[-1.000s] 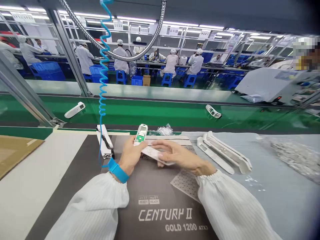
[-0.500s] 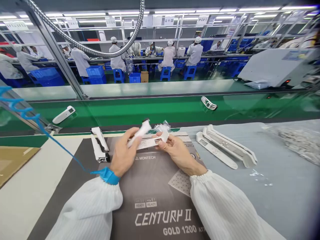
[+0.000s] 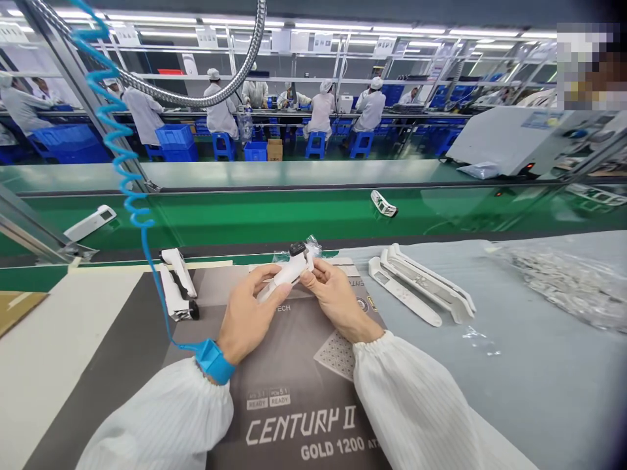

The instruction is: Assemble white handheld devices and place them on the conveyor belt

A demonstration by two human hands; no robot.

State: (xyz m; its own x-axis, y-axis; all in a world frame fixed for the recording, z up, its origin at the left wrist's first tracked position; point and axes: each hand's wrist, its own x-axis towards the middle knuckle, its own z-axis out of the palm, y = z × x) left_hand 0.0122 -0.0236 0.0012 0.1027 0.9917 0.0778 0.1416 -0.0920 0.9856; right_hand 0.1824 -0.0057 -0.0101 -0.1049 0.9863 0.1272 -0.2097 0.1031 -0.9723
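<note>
White device (image 3: 289, 271) is held above dark printed cardboard (image 3: 287, 362), its body clasped by the left hand (image 3: 249, 312) and its upper part pinched near the black end by the right hand (image 3: 339, 301). White shells (image 3: 409, 299) are laid on grey sheeting (image 3: 533, 398) to the right; farther off, white pieces (image 3: 383, 203) are spread along a green belt (image 3: 245, 219).

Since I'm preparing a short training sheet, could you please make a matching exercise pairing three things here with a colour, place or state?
1. Wristband
2. Bag of small parts
3. Left hand and right hand

A. Holding a white casing
B. On the grey mat
C. Blue

Pairs: 1-C, 2-B, 3-A
</note>
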